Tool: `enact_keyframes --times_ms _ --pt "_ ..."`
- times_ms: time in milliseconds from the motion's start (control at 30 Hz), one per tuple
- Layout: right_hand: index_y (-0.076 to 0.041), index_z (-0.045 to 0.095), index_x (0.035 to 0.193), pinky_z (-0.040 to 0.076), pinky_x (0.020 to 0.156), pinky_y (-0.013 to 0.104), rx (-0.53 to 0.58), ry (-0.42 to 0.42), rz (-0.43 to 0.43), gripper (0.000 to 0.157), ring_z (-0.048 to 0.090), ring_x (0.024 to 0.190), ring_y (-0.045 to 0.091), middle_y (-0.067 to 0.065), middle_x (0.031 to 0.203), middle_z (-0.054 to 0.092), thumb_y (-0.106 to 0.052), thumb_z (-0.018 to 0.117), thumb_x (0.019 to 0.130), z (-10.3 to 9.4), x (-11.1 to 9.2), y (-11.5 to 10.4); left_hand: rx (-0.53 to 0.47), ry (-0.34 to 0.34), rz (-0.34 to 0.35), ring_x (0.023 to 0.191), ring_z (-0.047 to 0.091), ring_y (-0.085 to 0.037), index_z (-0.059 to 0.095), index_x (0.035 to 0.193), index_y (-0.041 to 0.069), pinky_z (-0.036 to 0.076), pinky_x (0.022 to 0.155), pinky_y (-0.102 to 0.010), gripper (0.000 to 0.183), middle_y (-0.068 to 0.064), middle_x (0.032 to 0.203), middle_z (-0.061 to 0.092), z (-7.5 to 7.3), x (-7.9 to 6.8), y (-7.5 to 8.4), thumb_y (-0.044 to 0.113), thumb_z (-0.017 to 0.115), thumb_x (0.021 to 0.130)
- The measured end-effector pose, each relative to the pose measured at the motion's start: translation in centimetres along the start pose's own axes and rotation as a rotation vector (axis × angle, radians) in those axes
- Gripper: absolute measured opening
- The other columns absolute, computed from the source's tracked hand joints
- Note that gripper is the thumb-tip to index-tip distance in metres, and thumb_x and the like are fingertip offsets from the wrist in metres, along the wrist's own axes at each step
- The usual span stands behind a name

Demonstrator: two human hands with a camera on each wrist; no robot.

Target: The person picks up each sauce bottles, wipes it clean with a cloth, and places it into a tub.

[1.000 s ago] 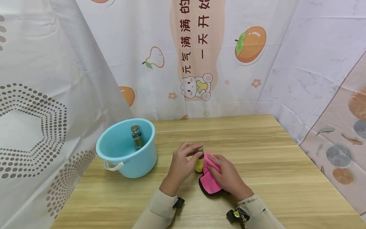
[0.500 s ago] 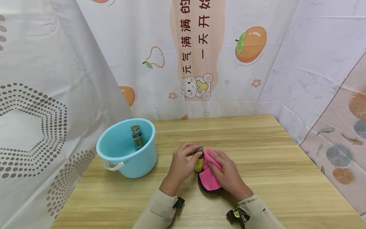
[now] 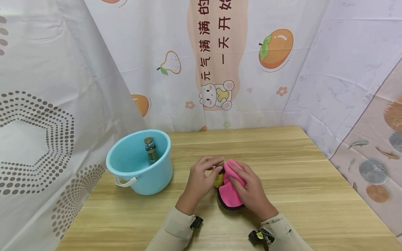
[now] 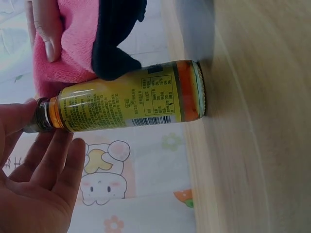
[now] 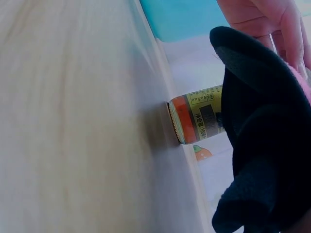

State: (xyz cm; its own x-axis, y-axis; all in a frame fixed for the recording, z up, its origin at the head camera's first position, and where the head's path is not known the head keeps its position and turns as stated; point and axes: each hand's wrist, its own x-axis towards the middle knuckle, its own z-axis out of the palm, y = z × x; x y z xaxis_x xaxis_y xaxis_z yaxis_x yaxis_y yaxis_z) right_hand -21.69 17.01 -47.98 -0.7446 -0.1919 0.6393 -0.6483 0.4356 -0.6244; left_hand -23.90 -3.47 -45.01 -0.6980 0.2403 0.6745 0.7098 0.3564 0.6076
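Note:
A small glass bottle (image 4: 119, 102) with a yellow label and a dark cap stands upright on the wooden table. My left hand (image 3: 200, 178) pinches it at the cap, the other fingers spread behind the neck. From the right side, my right hand (image 3: 253, 191) grips a pink cloth (image 3: 230, 196) with a black underside and presses it against the bottle's upper part. In the right wrist view, the cloth's black side (image 5: 267, 126) hides the bottle's upper half, while the lower label and base show.
Left of the hands stands a light blue bucket (image 3: 154, 181) with a white handle (image 3: 125, 182). Inside it, another dark bottle (image 3: 151, 153) with a gold cap leans near the right wall. Printed curtains (image 3: 245, 118) hang behind the table (image 3: 301, 167).
My right hand has slid the cloth upward along the bottle, covering more of its neck. My left hand keeps its hold on the cap.

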Motion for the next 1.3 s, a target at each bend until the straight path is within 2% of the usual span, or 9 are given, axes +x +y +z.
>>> enact_keyframes --times_ms 100,333,467,600,700,867,1100,1300 --pt "-0.018 0.064 0.143 0.044 0.108 0.012 0.004 0.017 -0.008 0.047 0.061 0.130 0.023 0.005 0.145 0.060 -0.008 0.072 0.098 -0.06 0.04 -0.07 0.032 -0.003 0.001 0.107 0.069 -0.014 0.076 0.125 0.014 0.064 0.082 -0.043 0.026 0.000 0.120 0.072 -0.02 0.02 0.02 0.017 0.071 0.099" --pt "-0.017 0.063 0.144 0.045 0.108 0.014 0.024 -0.008 0.007 0.046 0.060 0.132 0.024 0.005 0.147 0.059 -0.010 0.070 0.099 -0.15 0.08 0.02 0.036 -0.012 -0.005 0.105 0.071 -0.012 0.075 0.127 0.017 0.064 0.082 -0.040 0.027 0.001 0.121 0.071 -0.02 0.02 0.05 0.017 0.071 0.100" --pt "-0.017 0.064 0.143 0.052 0.103 0.021 -0.004 -0.044 0.044 0.043 0.062 0.128 0.021 0.003 0.145 0.060 -0.013 0.069 0.100 -0.15 0.00 0.20 0.035 -0.012 -0.022 0.105 0.070 -0.011 0.075 0.128 0.021 0.064 0.082 -0.043 0.029 0.003 0.122 0.071 -0.11 0.02 0.17 0.018 0.072 0.099" --pt "-0.017 0.065 0.142 0.058 0.098 0.035 -0.020 -0.066 0.075 0.043 0.063 0.125 0.017 0.001 0.143 0.062 -0.013 0.071 0.099 -0.15 -0.04 0.19 0.035 -0.009 -0.034 0.105 0.070 -0.010 0.074 0.128 0.022 0.063 0.081 -0.048 0.030 0.004 0.122 0.071 -0.13 -0.02 0.21 0.021 0.074 0.098" --pt "-0.019 0.064 0.142 0.058 0.100 0.041 -0.021 -0.076 0.096 0.045 0.061 0.128 0.016 -0.001 0.143 0.061 -0.011 0.071 0.099 -0.15 -0.07 0.12 0.024 -0.012 -0.049 0.106 0.069 -0.010 0.074 0.128 0.023 0.063 0.083 -0.049 0.033 0.005 0.123 0.071 -0.11 -0.02 0.21 0.022 0.077 0.096" --pt "-0.022 0.064 0.143 0.057 0.100 0.043 -0.033 -0.088 0.118 0.046 0.061 0.127 0.015 -0.001 0.141 0.062 -0.012 0.071 0.099 -0.11 -0.11 0.09 0.013 -0.022 -0.077 0.108 0.068 -0.011 0.074 0.128 0.023 0.063 0.086 -0.045 0.033 0.005 0.124 0.070 -0.12 -0.02 0.14 0.022 0.078 0.095" --pt "-0.020 0.064 0.143 0.059 0.095 0.043 -0.041 -0.106 0.149 0.044 0.064 0.121 0.016 0.001 0.138 0.065 -0.015 0.071 0.100 -0.06 -0.18 0.14 0.039 0.016 0.011 0.105 0.070 -0.014 0.076 0.125 0.014 0.061 0.091 -0.033 0.032 -0.003 0.119 0.069 0.08 0.03 -0.03 0.016 0.079 0.093" --pt "-0.020 0.065 0.142 0.059 0.095 0.047 -0.081 -0.117 0.166 0.043 0.065 0.122 0.021 0.004 0.137 0.066 -0.016 0.071 0.099 0.13 -0.38 0.43 0.062 0.021 0.014 0.104 0.069 -0.013 0.076 0.125 0.015 0.060 0.091 -0.033 0.033 -0.002 0.118 0.069 0.11 -0.05 -0.11 0.015 0.080 0.092"
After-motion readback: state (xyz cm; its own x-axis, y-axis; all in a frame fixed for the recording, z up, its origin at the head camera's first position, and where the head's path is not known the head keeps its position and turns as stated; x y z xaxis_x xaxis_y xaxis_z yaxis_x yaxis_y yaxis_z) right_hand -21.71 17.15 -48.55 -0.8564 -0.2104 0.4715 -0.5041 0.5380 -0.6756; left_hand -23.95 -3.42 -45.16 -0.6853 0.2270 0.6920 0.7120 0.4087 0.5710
